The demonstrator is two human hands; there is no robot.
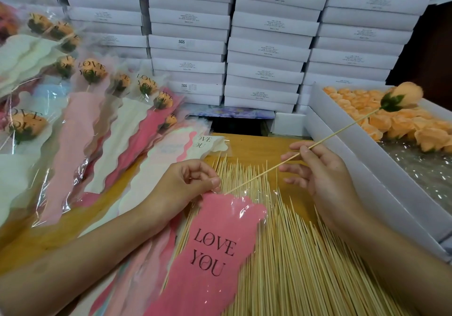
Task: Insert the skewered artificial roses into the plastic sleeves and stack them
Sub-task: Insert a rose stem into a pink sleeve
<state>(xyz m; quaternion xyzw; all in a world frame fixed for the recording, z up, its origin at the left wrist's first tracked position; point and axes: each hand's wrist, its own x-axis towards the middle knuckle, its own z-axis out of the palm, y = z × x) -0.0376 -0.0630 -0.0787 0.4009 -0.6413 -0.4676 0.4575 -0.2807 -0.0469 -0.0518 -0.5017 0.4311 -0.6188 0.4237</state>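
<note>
- The right hand (320, 171) pinches a thin wooden skewer (337, 133) between the thumb and the first finger. The other fingers are spread loosely below it.
- An orange rose (403, 95) with a green base sits on the far end of this skewer, in the air above the white box (362, 159).
- The left hand (186, 183) grips the top edge of the pink sleeve (212, 249) with curled fingers and the thumb. The sleeve has the words "LOVE YOU" printed on it.
- The bare end of the skewer is at the top edge of the pink sleeve, just beside the left thumb.
- The pink sleeve lies over a big pile of loose sticks (293, 254) on the wooden table (256, 144).
- The white box on the right holds many orange rose heads (396, 125).
- The finished roses (93, 71), already in sleeves, lie overlapping on the left.
- Stacks of flat white cartons (269, 34) stand behind the table.
</note>
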